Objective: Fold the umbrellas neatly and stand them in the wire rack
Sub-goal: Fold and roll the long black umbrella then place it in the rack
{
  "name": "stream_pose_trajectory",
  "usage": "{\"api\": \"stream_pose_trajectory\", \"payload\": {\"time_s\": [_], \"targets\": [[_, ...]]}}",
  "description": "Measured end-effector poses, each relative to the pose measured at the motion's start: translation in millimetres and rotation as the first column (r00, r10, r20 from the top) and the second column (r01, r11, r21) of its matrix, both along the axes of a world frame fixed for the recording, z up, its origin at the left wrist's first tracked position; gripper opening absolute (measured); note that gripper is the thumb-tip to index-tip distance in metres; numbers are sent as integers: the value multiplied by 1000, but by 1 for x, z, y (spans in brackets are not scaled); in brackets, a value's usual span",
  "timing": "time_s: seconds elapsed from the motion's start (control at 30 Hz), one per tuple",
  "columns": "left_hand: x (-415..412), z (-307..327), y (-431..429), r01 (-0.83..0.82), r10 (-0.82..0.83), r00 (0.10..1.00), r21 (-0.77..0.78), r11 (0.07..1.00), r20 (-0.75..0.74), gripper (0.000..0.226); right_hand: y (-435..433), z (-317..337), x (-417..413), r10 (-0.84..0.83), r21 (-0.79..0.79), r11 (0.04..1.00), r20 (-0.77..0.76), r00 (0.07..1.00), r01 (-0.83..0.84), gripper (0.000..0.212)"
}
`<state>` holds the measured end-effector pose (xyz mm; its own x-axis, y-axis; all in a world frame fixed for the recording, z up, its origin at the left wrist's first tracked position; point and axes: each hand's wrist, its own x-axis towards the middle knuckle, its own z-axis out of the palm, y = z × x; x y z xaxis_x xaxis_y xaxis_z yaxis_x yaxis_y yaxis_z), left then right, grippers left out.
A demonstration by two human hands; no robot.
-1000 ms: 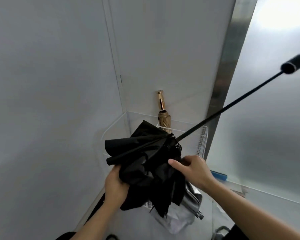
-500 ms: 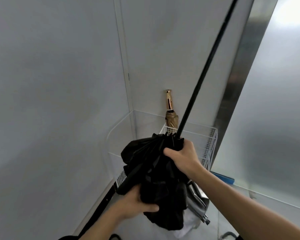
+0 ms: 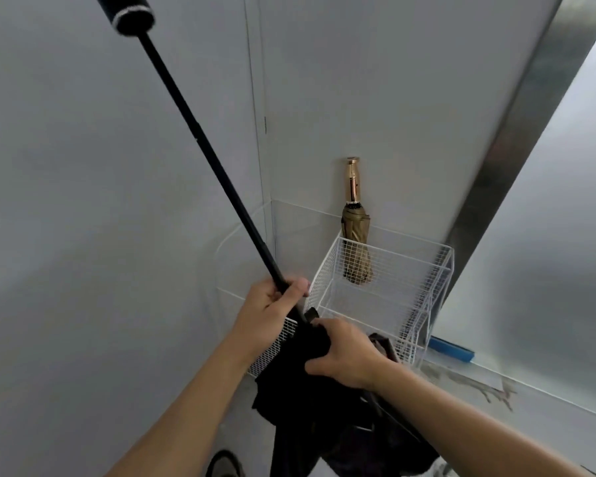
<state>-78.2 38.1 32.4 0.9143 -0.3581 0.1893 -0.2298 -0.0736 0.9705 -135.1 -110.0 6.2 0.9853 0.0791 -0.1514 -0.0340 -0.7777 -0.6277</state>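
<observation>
My left hand (image 3: 269,308) grips the black umbrella (image 3: 201,139) by its stiff shaft; my right hand (image 3: 348,356) clutches its limp canopy (image 3: 303,390). Light, I judge, but floppy: steer by the shaft.

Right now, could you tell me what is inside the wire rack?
A folded tan umbrella stands at the back of the wire rack, seen through mesh. The left hand, right hand and black umbrella cover its near corner.

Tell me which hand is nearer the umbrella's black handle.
Left. The left hand grips the shaft, further up toward the black handle. The right hand sits lower down, holding the bunched black cloth.
</observation>
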Motion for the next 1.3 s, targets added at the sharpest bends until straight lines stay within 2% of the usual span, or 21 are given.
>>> {"api": "stream_pose_trajectory", "payload": {"time_s": [0.07,0.1,0.17,0.2,0.27,0.33,0.37,0.47,0.53,0.63,0.73,0.83,1.03,1.3], "targets": [[2,-19,-4,-77,77,997,5,997,-23,45,-6,-12,6,26,58,998,-63,998,-23,38],[2,-26,-5,-121,120,992,-8,993,-46,53,-13,-16,10,53,92,995,-105,993,-43,50],[4,-36,-11,-221,214,972,-68,973,-94,59,-33,-18,23,39,147,989,-164,986,-15,69],[7,-39,-13,-267,256,961,-99,959,-108,58,-45,-17,31,-24,179,982,-163,986,53,68],[12,-39,-17,-329,320,943,-112,937,-97,53,-68,-9,51,-215,242,944,-68,974,225,48],[17,-39,-20,-345,341,938,-89,934,-60,48,-90,-1,78,-429,218,890,102,897,401,27],[20,-41,-23,-344,342,939,-72,936,-40,47,-100,4,95,-510,190,856,162,845,481,23],[24,-48,-34,-332,330,943,-48,942,-33,49,-126,9,142,-626,84,778,203,753,623,37],[27,-51,-42,-315,311,949,-63,947,-58,49,-137,4,168,-649,42,759,131,749,650,48],[34,-51,-52,-297,285,951,-94,950,-124,45,-145,-11,201,-656,73,754,11,755,653,43],[43,-53,-57,-297,279,946,-95,950,-164,48,-149,-26,227,-630,96,770,-46,776,631,48],[49,-55,-59,-308,285,940,-107,945,-187,47,-152,-35,234,-631,67,772,-40,775,632,49],[51,-58,-63,-308,288,941,-98,946,-175,49,-155,-44,230,-664,107,747,98,741,656,37],[50,-61,-61,-300,285,945,-83,950,-159,47,-159,-36,234,-576,8,816,-65,815,578,38]]}}
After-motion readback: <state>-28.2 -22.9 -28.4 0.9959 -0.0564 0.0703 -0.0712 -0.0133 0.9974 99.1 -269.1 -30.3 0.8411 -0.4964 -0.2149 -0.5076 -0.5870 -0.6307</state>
